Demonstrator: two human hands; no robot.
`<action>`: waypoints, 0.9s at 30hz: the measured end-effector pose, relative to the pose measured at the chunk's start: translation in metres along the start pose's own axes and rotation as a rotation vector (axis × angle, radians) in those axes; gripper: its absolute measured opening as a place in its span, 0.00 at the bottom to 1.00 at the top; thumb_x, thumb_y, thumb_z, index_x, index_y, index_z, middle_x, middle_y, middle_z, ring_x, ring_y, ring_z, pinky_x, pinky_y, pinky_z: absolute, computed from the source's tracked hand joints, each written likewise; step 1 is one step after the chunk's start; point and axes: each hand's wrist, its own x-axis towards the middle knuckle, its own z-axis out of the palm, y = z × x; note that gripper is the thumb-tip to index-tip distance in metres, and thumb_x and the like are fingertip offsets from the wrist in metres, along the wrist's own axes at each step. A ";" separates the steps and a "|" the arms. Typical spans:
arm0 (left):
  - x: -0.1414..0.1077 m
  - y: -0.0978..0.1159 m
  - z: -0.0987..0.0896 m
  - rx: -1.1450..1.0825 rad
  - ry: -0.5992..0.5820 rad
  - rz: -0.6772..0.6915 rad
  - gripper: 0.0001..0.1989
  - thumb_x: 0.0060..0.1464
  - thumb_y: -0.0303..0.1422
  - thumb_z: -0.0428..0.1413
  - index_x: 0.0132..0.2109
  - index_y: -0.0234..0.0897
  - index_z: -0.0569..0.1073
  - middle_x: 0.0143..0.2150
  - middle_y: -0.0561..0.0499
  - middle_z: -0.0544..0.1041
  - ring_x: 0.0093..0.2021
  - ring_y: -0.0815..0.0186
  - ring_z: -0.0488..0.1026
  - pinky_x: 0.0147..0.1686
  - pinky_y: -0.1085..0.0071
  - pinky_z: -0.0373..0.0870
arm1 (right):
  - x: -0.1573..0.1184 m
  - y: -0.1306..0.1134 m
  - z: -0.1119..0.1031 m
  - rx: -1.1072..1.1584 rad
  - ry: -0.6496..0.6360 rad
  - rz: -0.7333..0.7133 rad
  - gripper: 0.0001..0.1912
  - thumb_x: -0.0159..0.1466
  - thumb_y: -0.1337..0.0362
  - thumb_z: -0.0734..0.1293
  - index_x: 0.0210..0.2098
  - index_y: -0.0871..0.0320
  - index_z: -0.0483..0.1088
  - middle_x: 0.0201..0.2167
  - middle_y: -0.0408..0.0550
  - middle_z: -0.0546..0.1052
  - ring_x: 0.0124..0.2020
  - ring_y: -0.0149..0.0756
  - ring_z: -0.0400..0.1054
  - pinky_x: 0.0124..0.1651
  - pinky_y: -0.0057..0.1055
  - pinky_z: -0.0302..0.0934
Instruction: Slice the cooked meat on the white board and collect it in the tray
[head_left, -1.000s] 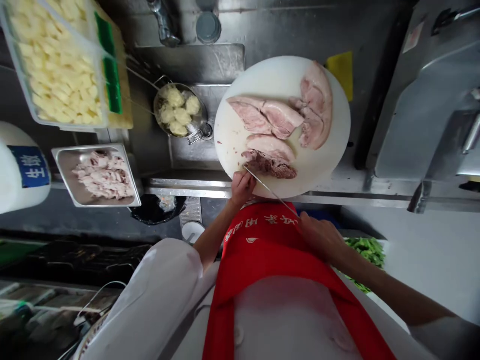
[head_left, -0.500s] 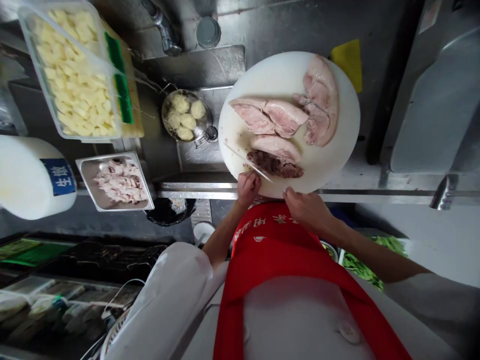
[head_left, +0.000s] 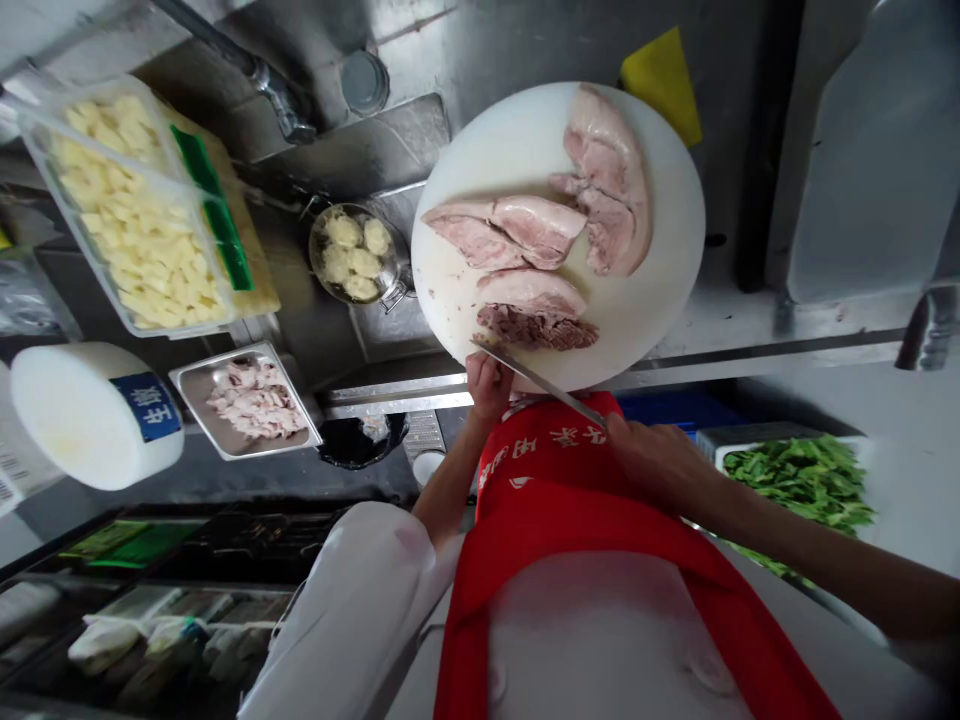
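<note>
My right hand (head_left: 637,450) grips a long knife (head_left: 540,382) near the front of the red apron. The blade slants up and left over the near edge of the round white cutting board (head_left: 675,240). Close to the blade's tip, my left hand (head_left: 489,385) is closed with curled fingers at the board's near rim; what it holds, if anything, is hidden. Just beyond the blade lies a dark piece of meat (head_left: 536,328) against a pale fatty slab (head_left: 531,292). Farther back on the board are a pale slab of pork (head_left: 510,230) and another thick piece (head_left: 611,185).
Left of the board, a strainer bowl (head_left: 360,260) of pale lumps sits in the sink. A metal tray (head_left: 309,440) of sliced meat, a tub (head_left: 236,310) of cut pale chunks and a white block (head_left: 67,415) stand farther left. Leafy greens (head_left: 802,485) lie lower right.
My right hand has moved right and toward my body, and the knife with it. My left hand stays near the board's edge. The view has turned slightly.
</note>
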 end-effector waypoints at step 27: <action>0.006 0.004 -0.014 -0.028 -0.094 0.006 0.08 0.65 0.33 0.50 0.42 0.37 0.73 0.39 0.44 0.75 0.44 0.62 0.71 0.44 0.63 0.72 | 0.018 -0.006 -0.008 0.022 0.114 -0.041 0.14 0.67 0.73 0.52 0.48 0.64 0.65 0.34 0.61 0.79 0.37 0.49 0.77 0.36 0.35 0.64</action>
